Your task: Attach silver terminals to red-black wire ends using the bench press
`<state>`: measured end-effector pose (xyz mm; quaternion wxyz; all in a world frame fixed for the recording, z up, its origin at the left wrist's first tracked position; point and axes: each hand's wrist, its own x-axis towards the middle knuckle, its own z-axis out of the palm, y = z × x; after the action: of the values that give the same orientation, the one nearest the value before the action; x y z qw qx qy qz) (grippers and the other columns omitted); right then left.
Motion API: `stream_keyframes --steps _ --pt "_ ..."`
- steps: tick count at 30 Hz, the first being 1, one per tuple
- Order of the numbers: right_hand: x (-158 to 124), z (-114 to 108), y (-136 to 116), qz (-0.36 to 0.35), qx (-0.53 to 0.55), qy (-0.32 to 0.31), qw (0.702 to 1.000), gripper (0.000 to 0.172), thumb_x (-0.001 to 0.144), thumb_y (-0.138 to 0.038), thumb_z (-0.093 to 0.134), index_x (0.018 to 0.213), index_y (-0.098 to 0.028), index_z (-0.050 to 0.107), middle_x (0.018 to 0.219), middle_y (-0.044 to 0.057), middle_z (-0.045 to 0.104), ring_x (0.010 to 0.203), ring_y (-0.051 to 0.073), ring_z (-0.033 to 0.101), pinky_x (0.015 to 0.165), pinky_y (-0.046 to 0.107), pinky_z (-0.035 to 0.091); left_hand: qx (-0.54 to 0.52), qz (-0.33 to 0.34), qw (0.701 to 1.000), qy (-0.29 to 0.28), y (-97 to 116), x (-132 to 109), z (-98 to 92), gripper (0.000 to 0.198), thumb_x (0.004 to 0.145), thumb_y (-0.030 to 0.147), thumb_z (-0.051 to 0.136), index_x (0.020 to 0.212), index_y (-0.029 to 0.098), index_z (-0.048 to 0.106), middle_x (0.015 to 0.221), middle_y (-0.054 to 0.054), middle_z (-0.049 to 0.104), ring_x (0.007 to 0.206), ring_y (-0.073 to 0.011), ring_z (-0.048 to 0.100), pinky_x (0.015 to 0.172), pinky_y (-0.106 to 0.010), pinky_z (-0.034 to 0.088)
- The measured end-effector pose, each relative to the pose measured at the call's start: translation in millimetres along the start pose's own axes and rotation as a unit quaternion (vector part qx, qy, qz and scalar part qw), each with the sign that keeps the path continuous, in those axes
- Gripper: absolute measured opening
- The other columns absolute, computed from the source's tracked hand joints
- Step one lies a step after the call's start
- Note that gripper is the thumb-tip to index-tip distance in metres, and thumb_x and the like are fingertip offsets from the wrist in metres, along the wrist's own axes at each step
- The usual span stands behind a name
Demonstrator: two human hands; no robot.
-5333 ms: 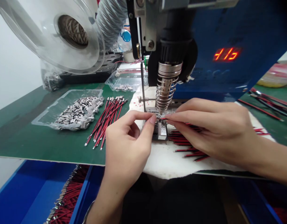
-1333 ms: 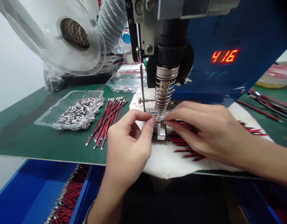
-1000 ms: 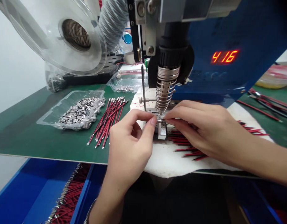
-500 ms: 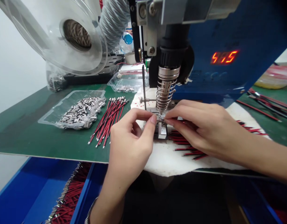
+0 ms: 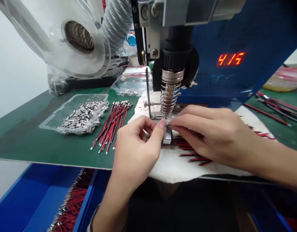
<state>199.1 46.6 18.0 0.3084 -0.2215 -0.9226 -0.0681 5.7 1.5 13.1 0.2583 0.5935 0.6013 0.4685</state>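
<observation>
Under the soldering machine's spring-wrapped tip (image 5: 169, 93), both my hands meet at the small metal fixture (image 5: 167, 137). My left hand (image 5: 140, 148) is closed, thumb and forefinger pinched at the fixture's left side; whatever lies between them is too small and covered to name. From the right, my right hand (image 5: 211, 132) pinches a thin wire, mostly hidden by the fingers, its end close to the left thumb tip. Red-and-black wires (image 5: 184, 143) lie below my right hand on a white cloth (image 5: 172, 167).
To the left stand a clear tray (image 5: 50, 119) of small metal connectors and a pile of wires with connectors (image 5: 112, 125). Behind is another clear tray (image 5: 119, 83). A blue bin (image 5: 42, 193) holds more wires below the table edge. The blue machine housing (image 5: 211, 83) rises behind my right hand.
My left hand has shifted slightly right, its thumb closer to the right fingertips. My right hand stays near the fixture, still pinching. The view has moved a little.
</observation>
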Motion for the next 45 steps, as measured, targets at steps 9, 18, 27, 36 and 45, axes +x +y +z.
stream_keyframes --steps 9,18,27,36,45 --pt "1 0 1 0.006 0.000 0.003 1.000 0.017 0.102 -0.014 0.054 0.094 -0.013 0.069 0.091 0.008 0.070 0.076 0.017 0.068 0.064 0.029 0.050 -0.010 0.006 1.000 0.009 -2 2 1.4 0.029 0.087 0.037 0.071 0.066 0.019 0.062 0.059 0.004 0.055 0.052 -0.0097 0.044 0.049 -0.027 0.031" --pt "4 -3 -1 0.065 0.057 -0.011 0.996 0.019 0.104 -0.021 0.053 0.099 -0.016 0.070 0.091 0.006 0.071 0.076 0.017 0.067 0.067 0.029 0.049 -0.071 0.028 0.995 0.070 2 -5 1.0 0.021 0.093 0.029 0.064 0.074 0.020 0.062 0.056 0.004 0.046 0.051 -0.0097 0.039 0.047 -0.026 0.029" --pt "8 -5 -2 0.080 0.079 -0.012 0.994 0.016 0.101 -0.018 0.056 0.098 -0.016 0.071 0.088 0.005 0.072 0.074 0.016 0.065 0.068 0.027 0.047 -0.053 0.029 0.996 0.071 3 -6 1.4 0.017 0.090 0.031 0.068 0.077 0.021 0.068 0.052 0.005 0.044 0.048 -0.0099 0.037 0.046 -0.025 0.029" --pt "3 -1 -1 0.059 0.032 -0.007 0.998 0.018 0.104 -0.022 0.054 0.096 -0.017 0.069 0.091 0.006 0.072 0.074 0.017 0.067 0.065 0.029 0.049 -0.050 -0.001 0.998 0.029 -1 1 2.0 0.027 0.085 0.032 0.077 0.074 0.020 0.055 0.050 0.008 0.043 0.046 -0.0068 0.036 0.044 -0.021 0.026" --pt "4 -1 -2 0.057 0.032 -0.004 0.998 0.019 0.104 -0.022 0.054 0.095 -0.017 0.069 0.090 0.006 0.071 0.073 0.017 0.067 0.064 0.030 0.049 -0.060 0.001 0.998 0.031 -1 1 1.6 0.026 0.084 0.029 0.075 0.073 0.020 0.054 0.052 0.007 0.046 0.048 -0.0073 0.038 0.044 -0.021 0.027"
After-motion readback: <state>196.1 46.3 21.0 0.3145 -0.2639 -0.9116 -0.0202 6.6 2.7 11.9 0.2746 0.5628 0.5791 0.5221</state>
